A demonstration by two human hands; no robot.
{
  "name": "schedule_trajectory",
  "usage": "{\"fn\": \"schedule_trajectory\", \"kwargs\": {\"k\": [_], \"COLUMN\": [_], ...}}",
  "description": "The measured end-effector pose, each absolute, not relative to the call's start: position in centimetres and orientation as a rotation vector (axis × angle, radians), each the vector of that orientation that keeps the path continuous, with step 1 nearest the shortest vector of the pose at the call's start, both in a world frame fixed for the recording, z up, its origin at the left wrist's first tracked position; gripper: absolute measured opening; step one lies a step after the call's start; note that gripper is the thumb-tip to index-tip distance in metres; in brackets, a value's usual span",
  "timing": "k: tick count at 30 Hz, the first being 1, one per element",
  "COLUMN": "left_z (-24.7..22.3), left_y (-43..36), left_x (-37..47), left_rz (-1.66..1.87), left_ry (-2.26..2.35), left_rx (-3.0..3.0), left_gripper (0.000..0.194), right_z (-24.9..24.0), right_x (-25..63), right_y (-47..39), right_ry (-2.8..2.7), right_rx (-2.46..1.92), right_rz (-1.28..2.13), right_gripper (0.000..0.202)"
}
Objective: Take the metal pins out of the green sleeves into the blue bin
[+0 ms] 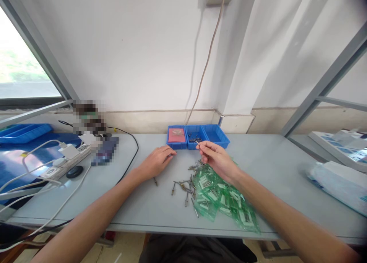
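Note:
My right hand point(216, 159) is raised over the green bags, thumb and fingertips pinching a small metal pin that looks like a blind rivet point(197, 142). It is close in front of the blue bins. On the left, my left hand point(157, 163) rests low over the table, its fingers curled together; a small dark tip shows at the fingertips, but what it belongs to is unclear. Between my arms lie several loose rivet-like pins point(186, 198). One more pin point(155, 181) is below my left hand. Green plastic bags point(208, 205) with white labels and pins inside lie beneath my right forearm.
Joined blue bins point(216, 140) stand by the wall; one contains a pink packet point(177, 135), another dark metal pins. A power strip point(67, 163), cables and a black round object point(74, 172) lie on the left. A white and blue package point(341, 184) is on the right.

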State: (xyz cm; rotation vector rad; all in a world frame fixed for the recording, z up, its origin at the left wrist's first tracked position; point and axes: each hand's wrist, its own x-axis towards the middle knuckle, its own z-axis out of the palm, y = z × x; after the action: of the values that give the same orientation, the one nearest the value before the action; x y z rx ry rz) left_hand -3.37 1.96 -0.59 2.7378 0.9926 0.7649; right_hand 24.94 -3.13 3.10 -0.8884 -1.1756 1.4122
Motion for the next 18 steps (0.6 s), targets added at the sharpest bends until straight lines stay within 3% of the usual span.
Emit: {"fn": "schedule_trajectory", "kwargs": {"k": [7,18], "left_z": [-0.48,-0.31], "left_y": [2.01,2.18], "left_x": [-3.29,-3.28], "left_rz": [0.769,0.836], "left_ry": [1.116,1.184], "left_rx": [2.733,2.68], "left_gripper": [0.025,0.023], "right_z": [2.68,2.61], "right_x": [24.92,24.89], "right_y": [-2.99,-2.84], "right_ry": [-1.193,-1.347], "right_rx": [-0.897,-1.049], "right_rz": [1.425,1.05], "right_gripper": [0.032,0.027]}}
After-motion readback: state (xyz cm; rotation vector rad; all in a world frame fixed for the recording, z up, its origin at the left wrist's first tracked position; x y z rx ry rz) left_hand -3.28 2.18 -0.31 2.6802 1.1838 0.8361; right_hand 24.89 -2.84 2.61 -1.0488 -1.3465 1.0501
